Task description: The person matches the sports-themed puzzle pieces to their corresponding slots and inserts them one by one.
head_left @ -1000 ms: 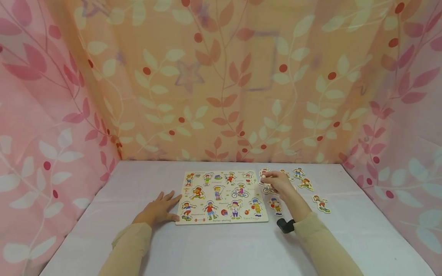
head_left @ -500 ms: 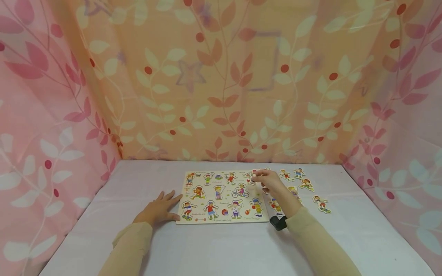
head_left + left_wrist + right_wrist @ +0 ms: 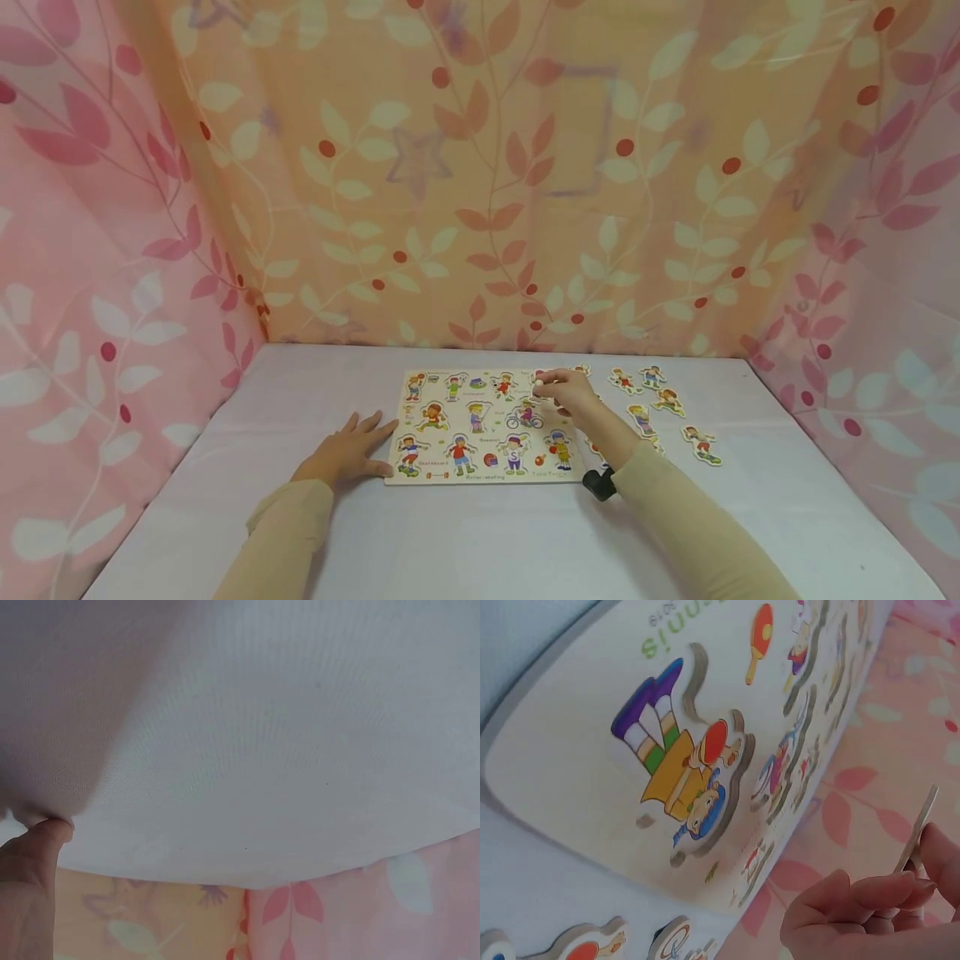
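Observation:
A wooden peg puzzle board printed with children playing sports lies flat on the table. My left hand rests beside its left edge, fingers spread and fingertips right at the edge; in the left wrist view one finger shows at the far left. Over the board's upper right corner, my right hand pinches a puzzle piece by its small round knob. The right wrist view shows that thin piece edge-on, tilted, above the right hand's fingers. Much of the piece is hidden by the hand in the head view.
Several loose puzzle pieces lie right of the board, among them a skateboarder and a runner. Part of a bicycle piece lies near the board's edge. Patterned curtains enclose the white table at back and sides.
My right hand has moved left, carrying the pinched piece from among the loose pieces to over the board's upper right corner. The left hand has stayed at the left edge.

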`<state>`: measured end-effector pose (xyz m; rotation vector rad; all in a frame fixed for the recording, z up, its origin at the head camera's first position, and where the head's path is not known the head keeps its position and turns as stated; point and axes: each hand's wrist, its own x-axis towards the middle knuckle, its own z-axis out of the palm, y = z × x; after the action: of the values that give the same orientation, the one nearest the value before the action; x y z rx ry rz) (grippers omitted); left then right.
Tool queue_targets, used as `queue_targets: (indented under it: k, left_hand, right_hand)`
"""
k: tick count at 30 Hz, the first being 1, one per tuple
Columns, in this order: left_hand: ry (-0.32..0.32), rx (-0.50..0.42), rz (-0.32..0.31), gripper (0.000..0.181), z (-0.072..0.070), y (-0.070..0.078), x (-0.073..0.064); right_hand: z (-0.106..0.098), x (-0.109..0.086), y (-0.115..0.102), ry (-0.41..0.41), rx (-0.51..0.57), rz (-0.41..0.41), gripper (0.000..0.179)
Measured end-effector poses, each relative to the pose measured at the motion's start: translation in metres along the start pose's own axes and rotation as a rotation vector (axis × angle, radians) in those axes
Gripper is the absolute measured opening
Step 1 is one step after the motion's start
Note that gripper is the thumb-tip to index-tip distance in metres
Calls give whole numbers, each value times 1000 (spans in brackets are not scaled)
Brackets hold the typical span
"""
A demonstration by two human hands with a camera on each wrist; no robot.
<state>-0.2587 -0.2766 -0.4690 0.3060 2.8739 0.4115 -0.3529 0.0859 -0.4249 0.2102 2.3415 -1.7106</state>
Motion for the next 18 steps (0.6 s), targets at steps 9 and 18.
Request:
queue_targets:
  k: [9,18]
  left_hand:
    - [-1,9,5,92,1,-1,3]
    - [0,-7,0,91,-2,1,0]
  right_hand:
    - [15,3,0,-23,26,-3,19]
    - [35,9,0,-55,53,-30,18]
